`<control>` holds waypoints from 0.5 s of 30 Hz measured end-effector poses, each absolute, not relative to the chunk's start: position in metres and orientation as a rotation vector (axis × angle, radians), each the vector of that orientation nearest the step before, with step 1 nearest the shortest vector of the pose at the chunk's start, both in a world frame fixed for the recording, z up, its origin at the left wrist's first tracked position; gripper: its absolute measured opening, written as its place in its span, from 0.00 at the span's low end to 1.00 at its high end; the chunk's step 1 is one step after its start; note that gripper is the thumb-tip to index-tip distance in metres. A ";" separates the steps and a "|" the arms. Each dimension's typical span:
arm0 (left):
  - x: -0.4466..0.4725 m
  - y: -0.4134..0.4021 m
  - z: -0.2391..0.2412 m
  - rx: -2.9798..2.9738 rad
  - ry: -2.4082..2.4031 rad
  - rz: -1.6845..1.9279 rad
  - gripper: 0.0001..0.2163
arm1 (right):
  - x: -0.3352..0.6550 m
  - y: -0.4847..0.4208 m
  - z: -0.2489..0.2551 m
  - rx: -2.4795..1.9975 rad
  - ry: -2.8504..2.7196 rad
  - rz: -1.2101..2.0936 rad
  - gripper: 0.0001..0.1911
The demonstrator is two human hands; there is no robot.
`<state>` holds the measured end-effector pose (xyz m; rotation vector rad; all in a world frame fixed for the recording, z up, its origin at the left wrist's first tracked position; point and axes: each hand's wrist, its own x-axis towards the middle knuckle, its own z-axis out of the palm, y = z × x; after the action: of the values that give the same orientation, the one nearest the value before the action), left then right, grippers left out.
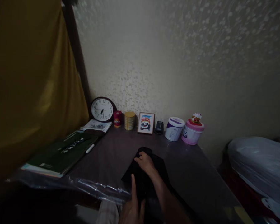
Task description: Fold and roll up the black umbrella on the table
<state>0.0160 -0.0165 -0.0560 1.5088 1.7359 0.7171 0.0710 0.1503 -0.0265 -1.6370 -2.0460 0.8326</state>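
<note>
A black cloth (157, 169) lies folded on the dark table (112, 155), near its front edge. My right hand (145, 162) reaches in from the lower right and rests on the cloth's far part, fingers curled down onto the fabric. My left hand (132, 207) lies at the bottom of the view on the cloth's near edge, one finger stretched forward and flat.
Along the patterned wall stand a round clock (102, 109), a red can (117, 118), a gold tin (129, 120), a framed panda picture (146, 123), a small dark device (159, 127), a white tub (174, 128) and a pink container (192, 131). Green books (60, 154) lie left, a yellow curtain (30, 77) hangs beside them, and a plastic-wrapped bundle (259, 165) sits right.
</note>
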 end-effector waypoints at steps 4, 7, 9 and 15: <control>0.015 -0.016 -0.055 1.590 1.712 0.701 0.29 | 0.065 0.145 -0.020 -1.629 -2.142 0.811 0.17; 0.014 -0.014 -0.059 1.600 1.686 0.724 0.28 | 0.062 0.138 -0.018 -1.574 -2.204 0.819 0.14; 0.014 -0.013 -0.062 1.582 1.681 0.729 0.28 | 0.064 0.130 -0.017 -1.521 -2.234 0.825 0.13; 0.019 -0.013 -0.073 1.515 1.787 0.797 0.27 | 0.097 0.102 -0.017 -0.979 -2.168 0.783 0.10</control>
<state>0.0187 -0.0133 -0.0726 1.5154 1.7868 0.7968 0.0967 0.1020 -0.0167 -0.9794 -2.1679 0.7835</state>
